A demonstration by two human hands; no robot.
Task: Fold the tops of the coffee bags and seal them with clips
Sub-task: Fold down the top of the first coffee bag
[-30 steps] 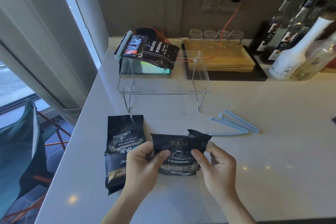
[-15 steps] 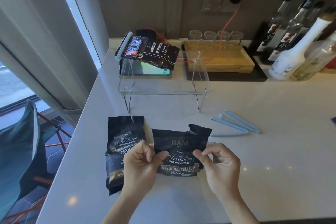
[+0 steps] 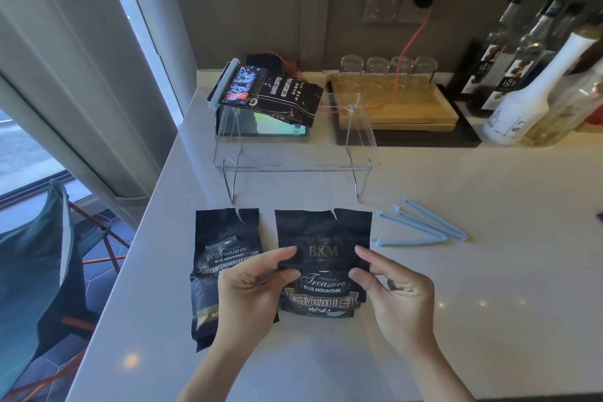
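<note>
A black B&M coffee bag (image 3: 323, 238) lies flat on the white counter, its torn top unfolded and pointing away from me. My left hand (image 3: 251, 287) pinches its left edge and my right hand (image 3: 391, 290) pinches its right edge, both about mid-height. A second black coffee bag (image 3: 225, 258) lies just left of it, partly under my left hand. Three light blue clips (image 3: 421, 228) rest on the counter to the right of the bags. A third dark bag (image 3: 274, 95), with a pale clip on its left end, sits on a clear acrylic stand (image 3: 293, 166).
Behind the stand lies a phone or tablet (image 3: 280, 130). A wooden tray (image 3: 398, 108) with several glasses stands at the back, bottles (image 3: 528, 88) at the far right. The counter's left edge (image 3: 153, 206) drops off beside a window and a teal chair (image 3: 36, 271).
The top of the B&M bag was folded down a second ago; now it lies unfolded and flat. Both hands have shifted to pinch the bag's side edges.
</note>
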